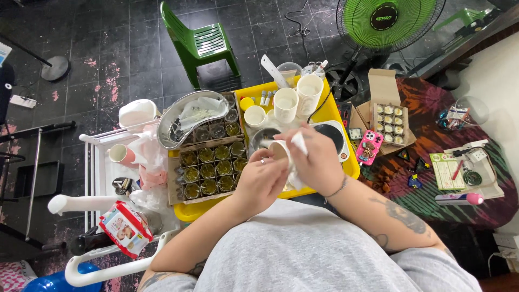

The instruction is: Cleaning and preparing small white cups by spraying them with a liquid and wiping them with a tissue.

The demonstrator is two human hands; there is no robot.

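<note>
Yellow tray [346, 162], hands [292, 170] holding sideways cup [278, 150]

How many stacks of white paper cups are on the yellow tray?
2: a shorter stack mid-tray and a taller stack just right of it, near the far edge of the yellow tray. Others may be hidden by the hands.

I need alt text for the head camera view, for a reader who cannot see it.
Seen from above, a person's left hand and right hand hold a small paper cup and a white tissue over a yellow tray. The tray carries a rack of small jars with yellowish contents, stacked white cups and a metal kidney dish. A green fan stands behind.
</note>
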